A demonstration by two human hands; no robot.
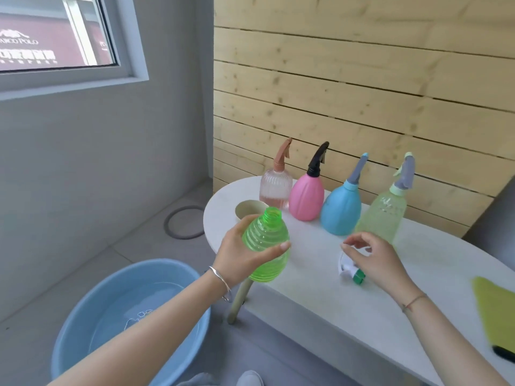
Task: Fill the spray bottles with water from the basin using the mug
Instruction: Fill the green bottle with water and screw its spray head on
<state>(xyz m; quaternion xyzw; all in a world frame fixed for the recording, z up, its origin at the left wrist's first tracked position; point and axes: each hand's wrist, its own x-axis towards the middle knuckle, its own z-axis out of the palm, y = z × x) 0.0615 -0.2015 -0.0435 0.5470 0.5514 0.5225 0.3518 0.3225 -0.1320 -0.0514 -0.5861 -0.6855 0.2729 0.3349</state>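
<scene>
The left hand [237, 257] holds the open green bottle [267, 235] by the mug [246, 208] — the right hand [376, 260] bends over the white spray top [347, 270] on the table [320, 296] — gripping it or not, I cannot tell.

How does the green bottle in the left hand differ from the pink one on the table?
The green bottle has an open neck; the pink bottle wears a black spray head. The green bottle is see-through, held in the left hand; the pink bottle is opaque, standing on the table. Both are bulbous.
</scene>
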